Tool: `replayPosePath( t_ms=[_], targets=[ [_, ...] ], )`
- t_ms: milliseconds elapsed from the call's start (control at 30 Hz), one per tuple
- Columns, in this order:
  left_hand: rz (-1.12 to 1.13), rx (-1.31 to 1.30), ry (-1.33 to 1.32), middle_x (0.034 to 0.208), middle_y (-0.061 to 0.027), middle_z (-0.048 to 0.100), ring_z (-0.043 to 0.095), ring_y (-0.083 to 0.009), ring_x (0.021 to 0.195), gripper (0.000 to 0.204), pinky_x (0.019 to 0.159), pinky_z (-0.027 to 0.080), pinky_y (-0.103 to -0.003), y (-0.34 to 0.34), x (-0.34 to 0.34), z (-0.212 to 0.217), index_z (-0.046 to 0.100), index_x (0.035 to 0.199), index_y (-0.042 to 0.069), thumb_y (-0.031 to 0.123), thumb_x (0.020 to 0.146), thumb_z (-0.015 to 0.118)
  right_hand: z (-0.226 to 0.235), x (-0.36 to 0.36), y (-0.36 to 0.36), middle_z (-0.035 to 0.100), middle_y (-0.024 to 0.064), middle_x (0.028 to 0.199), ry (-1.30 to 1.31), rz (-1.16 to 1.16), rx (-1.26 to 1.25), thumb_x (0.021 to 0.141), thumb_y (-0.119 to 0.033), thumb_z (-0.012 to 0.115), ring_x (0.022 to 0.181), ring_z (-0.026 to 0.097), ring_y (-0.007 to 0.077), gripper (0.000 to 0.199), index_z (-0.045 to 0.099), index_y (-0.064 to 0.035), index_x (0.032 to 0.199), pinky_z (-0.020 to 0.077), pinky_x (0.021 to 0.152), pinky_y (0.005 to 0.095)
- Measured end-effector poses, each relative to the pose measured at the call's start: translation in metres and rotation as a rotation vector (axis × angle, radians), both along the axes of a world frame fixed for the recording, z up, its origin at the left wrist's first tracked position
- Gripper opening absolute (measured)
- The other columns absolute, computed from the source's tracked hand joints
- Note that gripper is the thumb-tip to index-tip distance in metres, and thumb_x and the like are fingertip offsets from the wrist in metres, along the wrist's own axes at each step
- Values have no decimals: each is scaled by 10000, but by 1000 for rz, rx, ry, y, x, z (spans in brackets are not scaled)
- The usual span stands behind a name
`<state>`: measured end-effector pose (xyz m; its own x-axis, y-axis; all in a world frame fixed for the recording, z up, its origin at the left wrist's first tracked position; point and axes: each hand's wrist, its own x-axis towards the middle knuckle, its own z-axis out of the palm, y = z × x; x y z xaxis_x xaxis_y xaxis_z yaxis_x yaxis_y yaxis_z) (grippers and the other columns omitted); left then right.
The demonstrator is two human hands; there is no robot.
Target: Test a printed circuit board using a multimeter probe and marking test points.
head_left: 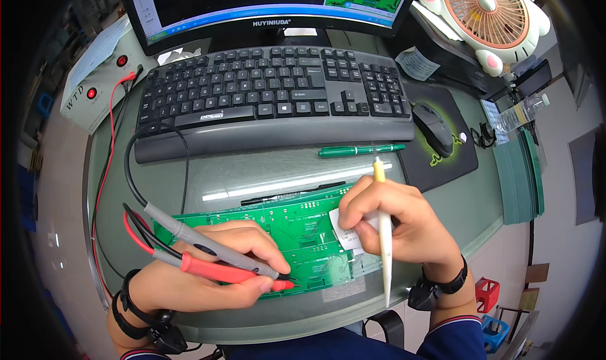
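My left hand is closed around two test probes, a red probe and a grey probe with a black tip. Their tips are close together over the lower edge of a green circuit board; whether they touch it I cannot tell. My right hand grips a slim white pen, yellow end up and pointed end down, over the board's right end. A white paper slip with print lies under or in the fingers of that hand; I cannot tell which.
Behind the board lie a black pen and a green pen. Further back are a keyboard, a mouse and a monitor. Probe cables run left toward a white box. A fan and bottle stand right.
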<state>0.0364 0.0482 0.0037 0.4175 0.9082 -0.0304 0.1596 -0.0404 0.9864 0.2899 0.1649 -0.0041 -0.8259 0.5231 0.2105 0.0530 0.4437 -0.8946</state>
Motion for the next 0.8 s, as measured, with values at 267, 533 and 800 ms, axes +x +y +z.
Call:
replayPosePath(
  t_ms=[267,533,800],
  targets=[
    [6,-33,-6,918,-46,659,629,-155,841,205,756,499,-277,0,1,3,663,1014,34,35,809,654,5,8,6,630,43,804,-61,132,308,680,12,710,726,583,252,240,616,-79,881,482,675,362],
    [12,-20,8,931,-52,672,635,-161,849,204,772,504,-284,-1,1,0,668,996,37,54,793,683,4,28,29,630,44,739,-91,-143,387,679,78,618,712,598,221,208,609,-53,840,468,660,332],
    [13,-26,-12,933,-59,672,637,-162,853,201,773,503,-287,-2,1,1,665,996,33,58,798,681,-4,29,32,634,60,752,47,-386,360,743,118,530,704,625,155,194,606,-14,863,491,640,276]
  ],
)
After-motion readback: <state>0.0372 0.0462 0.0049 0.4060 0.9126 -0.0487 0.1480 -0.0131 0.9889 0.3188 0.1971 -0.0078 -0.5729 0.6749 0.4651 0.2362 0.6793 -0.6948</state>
